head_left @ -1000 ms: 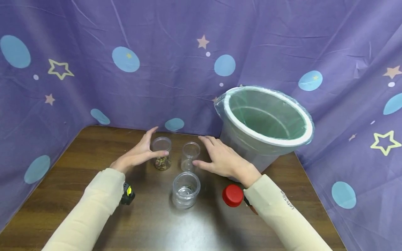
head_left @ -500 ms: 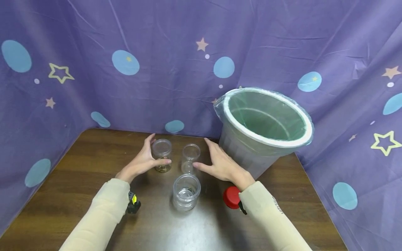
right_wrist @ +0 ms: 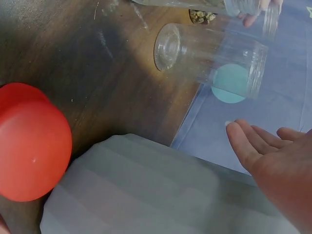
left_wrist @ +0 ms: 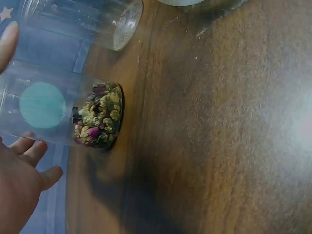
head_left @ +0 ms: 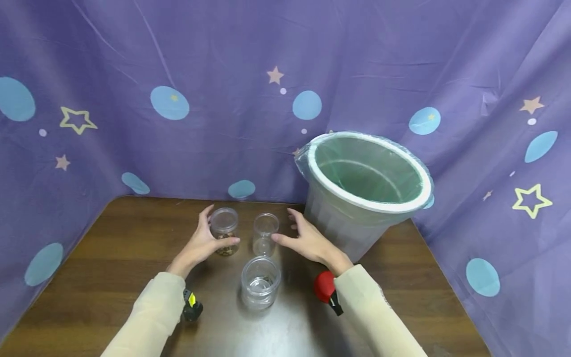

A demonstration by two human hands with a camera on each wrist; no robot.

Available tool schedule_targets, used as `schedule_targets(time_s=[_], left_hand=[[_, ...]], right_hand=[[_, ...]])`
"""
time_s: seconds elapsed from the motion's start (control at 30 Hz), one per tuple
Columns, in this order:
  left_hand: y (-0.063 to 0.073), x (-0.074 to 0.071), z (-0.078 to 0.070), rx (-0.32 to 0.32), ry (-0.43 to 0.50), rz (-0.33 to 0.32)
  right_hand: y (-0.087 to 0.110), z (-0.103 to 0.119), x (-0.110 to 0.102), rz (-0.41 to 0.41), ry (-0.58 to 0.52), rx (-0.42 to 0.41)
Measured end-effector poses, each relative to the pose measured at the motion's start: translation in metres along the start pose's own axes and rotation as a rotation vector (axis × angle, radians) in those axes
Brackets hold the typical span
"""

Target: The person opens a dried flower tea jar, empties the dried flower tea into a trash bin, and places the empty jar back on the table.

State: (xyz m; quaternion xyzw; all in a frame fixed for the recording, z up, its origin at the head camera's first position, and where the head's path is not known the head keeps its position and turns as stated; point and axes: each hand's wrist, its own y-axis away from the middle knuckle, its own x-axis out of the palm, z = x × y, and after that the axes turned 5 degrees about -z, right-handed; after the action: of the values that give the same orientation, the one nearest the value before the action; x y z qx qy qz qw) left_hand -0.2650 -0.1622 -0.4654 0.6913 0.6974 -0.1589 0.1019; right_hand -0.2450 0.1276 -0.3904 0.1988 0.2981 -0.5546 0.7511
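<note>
My left hand (head_left: pixel 200 245) curves loosely around the left side of a clear jar (head_left: pixel 224 225), thumb in front. Dried flower buds (left_wrist: pixel 100 117) fill the bottom of this jar. In the left wrist view, gaps show between the jar and the fingers. To its right stands a second clear jar (head_left: pixel 265 233), upright and seemingly empty. My right hand (head_left: pixel 310 245) is spread beside that jar, with the thumb close to its wall; contact cannot be told. The right wrist view shows these fingers apart from the jar (right_wrist: pixel 209 58). Neither hand grips anything.
A third clear jar (head_left: pixel 260 287) stands nearer, with small bits inside. Red lids (right_wrist: pixel 34 146) lie beneath the right forearm. A large bin (head_left: pixel 341 230) with a green liner stands at the back right. Behind the wooden table (head_left: pixel 111 258) hangs a purple curtain (head_left: pixel 223 99).
My left hand has drawn closer around the jar of dried flowers. My right hand stays beside the empty jar, its fingers bent slightly more. The head view has tilted up and shifted right.
</note>
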Motion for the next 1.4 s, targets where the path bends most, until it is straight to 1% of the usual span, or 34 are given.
schedule_targets(time_s=[0.1,0.23,0.3,0.4,0.47,0.53,0.67,0.83,1.0,1.13,1.2,1.4], left_hand=[[0.0,0.001,0.006,-0.01,0.007,-0.008],[0.0,0.003,0.008,-0.028,-0.03,-0.001],[0.001,0.006,0.009,-0.037,-0.085,0.004],[0.002,0.009,0.011,-0.052,-0.169,0.003],[0.003,0.01,0.013,-0.051,-0.228,-0.004],[0.004,0.009,0.014,-0.045,-0.26,-0.013],[0.005,0.006,0.014,-0.007,-0.295,-0.028],[0.006,-0.001,0.008,0.07,-0.337,-0.051],[0.005,-0.01,-0.005,0.165,-0.356,-0.055],[0.003,-0.014,-0.015,0.212,-0.365,-0.052],[0.003,-0.015,-0.019,0.236,-0.378,-0.055],[0.002,-0.015,-0.033,0.346,-0.443,-0.063]], right_hand=[[-0.001,0.0,0.003,0.013,0.052,-0.022],[0.0,-0.001,0.007,0.04,0.151,-0.066],[0.0,-0.002,0.009,0.048,0.189,-0.08],[0.001,-0.003,0.011,0.054,0.209,-0.091],[0.001,-0.002,0.011,0.063,0.22,-0.093],[0.001,-0.002,0.011,0.068,0.231,-0.107],[0.001,-0.001,0.01,0.061,0.258,-0.144],[0.002,0.001,0.008,0.032,0.282,-0.194],[0.002,0.004,0.007,0.005,0.306,-0.268],[0.002,0.008,0.006,-0.01,0.332,-0.312],[0.001,0.011,0.006,-0.017,0.342,-0.329],[-0.002,0.022,0.004,-0.038,0.343,-0.381]])
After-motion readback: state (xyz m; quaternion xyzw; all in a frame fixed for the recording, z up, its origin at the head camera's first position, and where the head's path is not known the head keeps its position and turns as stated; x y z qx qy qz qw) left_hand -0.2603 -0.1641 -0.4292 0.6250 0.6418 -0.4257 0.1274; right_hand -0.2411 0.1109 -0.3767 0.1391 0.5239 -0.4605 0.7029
